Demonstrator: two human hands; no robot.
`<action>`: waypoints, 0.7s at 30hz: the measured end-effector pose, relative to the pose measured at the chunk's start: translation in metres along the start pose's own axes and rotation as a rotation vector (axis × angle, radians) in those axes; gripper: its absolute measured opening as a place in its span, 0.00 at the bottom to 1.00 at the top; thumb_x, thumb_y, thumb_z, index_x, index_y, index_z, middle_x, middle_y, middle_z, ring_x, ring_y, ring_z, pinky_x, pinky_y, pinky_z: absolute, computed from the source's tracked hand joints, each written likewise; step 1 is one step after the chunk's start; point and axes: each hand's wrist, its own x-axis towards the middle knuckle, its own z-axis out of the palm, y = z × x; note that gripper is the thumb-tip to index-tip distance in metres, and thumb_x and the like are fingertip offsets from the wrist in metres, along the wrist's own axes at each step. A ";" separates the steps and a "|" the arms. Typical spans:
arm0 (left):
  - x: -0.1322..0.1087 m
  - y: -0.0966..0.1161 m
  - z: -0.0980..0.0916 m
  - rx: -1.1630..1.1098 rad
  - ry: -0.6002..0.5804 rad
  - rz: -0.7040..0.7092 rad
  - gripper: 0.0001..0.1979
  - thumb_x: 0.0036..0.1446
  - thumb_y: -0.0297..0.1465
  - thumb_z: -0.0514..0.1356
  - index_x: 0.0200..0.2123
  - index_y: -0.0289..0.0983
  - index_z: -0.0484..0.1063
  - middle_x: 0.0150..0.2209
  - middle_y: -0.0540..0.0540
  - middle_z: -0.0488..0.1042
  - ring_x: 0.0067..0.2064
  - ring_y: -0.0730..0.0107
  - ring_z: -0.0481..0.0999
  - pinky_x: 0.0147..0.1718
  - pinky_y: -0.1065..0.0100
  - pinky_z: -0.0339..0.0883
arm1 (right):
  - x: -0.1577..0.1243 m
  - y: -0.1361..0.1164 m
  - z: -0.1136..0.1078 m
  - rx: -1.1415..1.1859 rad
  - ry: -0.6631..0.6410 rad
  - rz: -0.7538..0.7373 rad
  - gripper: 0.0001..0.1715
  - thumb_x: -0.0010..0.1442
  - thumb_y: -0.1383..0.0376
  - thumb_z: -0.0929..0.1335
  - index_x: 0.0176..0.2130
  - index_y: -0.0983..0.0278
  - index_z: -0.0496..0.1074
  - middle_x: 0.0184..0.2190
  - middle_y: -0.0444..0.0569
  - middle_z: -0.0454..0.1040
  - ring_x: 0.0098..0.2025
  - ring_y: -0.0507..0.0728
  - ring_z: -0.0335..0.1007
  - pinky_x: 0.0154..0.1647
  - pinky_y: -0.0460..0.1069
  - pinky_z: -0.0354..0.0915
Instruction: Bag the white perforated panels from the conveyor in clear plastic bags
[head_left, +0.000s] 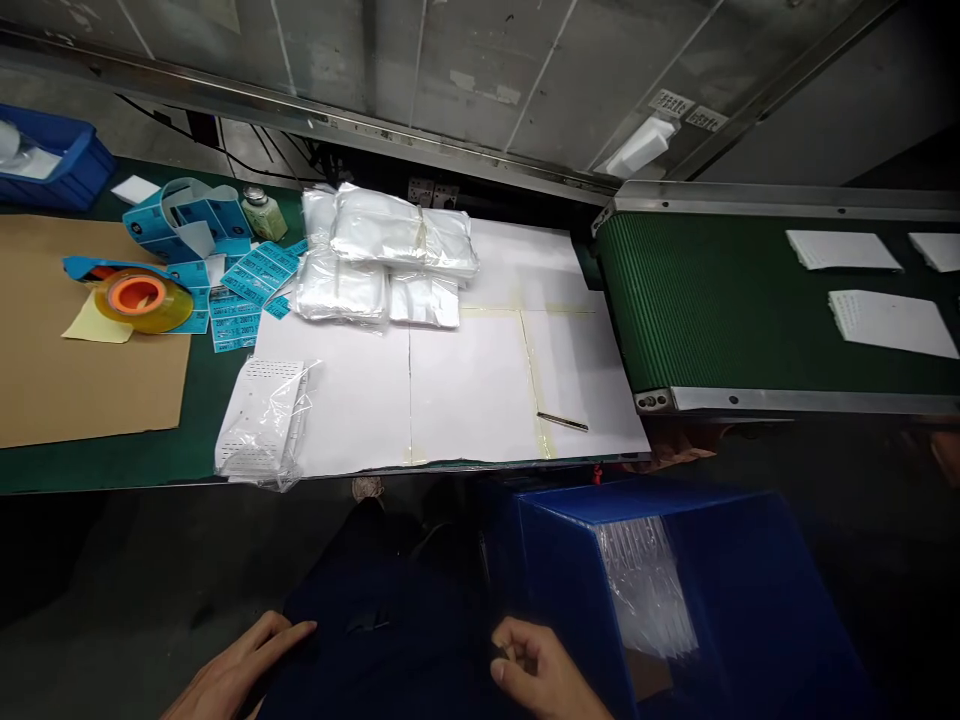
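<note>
Bagged card stack [262, 420]: lying flat on the desk [204, 400], over the near left corner of the white sheet [472, 390], its clear wrap crinkled; neither hand touches it.
Left hand [232, 670]: low on the person's side of the white sheet, beneath that same corner, back turned up, a finger stretched out toward the dark clothing [390, 610]. Digits lie apart and relaxed, and I see nothing in it; whether the fingertip touches the cloth I can't tell from here.
Right hand [547, 665]: likewise below the white sheet's near edge, under its right part, fingers curled inward with the thumb tucked close. Something dark shows between thumb and fingers; I cannot tell whether they are clamped on an object.
Blue box [559, 560]: off the white sheet's near edge, toward the right, just beside the right hand in my view, clear plastic showing at its side.
Plastic-wrapped bundles [405, 235]: piled on the white sheet's far left part.
Slim metal tool [562, 422]: resting near the white sheet's near right corner.
</note>
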 end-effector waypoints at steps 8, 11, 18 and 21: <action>0.034 0.047 -0.028 0.014 -0.169 -0.015 0.16 0.64 0.36 0.43 0.43 0.45 0.70 0.40 0.48 0.69 0.40 0.67 0.70 0.41 0.66 0.66 | -0.001 -0.007 -0.014 -0.126 -0.033 -0.001 0.19 0.54 0.51 0.67 0.27 0.63 0.61 0.21 0.38 0.54 0.25 0.48 0.48 0.26 0.44 0.50; 0.051 0.061 -0.025 0.143 -0.166 0.018 0.12 0.60 0.38 0.51 0.42 0.44 0.70 0.39 0.48 0.69 0.41 0.65 0.69 0.43 0.65 0.64 | -0.008 -0.008 -0.022 -0.200 -0.043 0.014 0.17 0.56 0.53 0.66 0.27 0.63 0.61 0.21 0.38 0.55 0.24 0.48 0.50 0.28 0.45 0.53; 0.079 0.075 -0.006 -0.022 -0.333 0.009 0.09 0.56 0.36 0.57 0.39 0.45 0.74 0.38 0.50 0.70 0.40 0.66 0.70 0.41 0.68 0.64 | -0.025 0.021 -0.015 -0.186 0.010 0.042 0.19 0.55 0.50 0.65 0.27 0.63 0.63 0.22 0.39 0.55 0.27 0.49 0.51 0.33 0.46 0.57; 0.081 0.073 -0.008 -0.072 -0.339 -0.025 0.08 0.56 0.36 0.57 0.37 0.43 0.74 0.36 0.50 0.69 0.38 0.68 0.70 0.40 0.68 0.63 | -0.030 0.044 -0.001 -0.108 0.002 0.071 0.19 0.54 0.49 0.66 0.28 0.63 0.65 0.23 0.40 0.55 0.27 0.50 0.52 0.32 0.46 0.57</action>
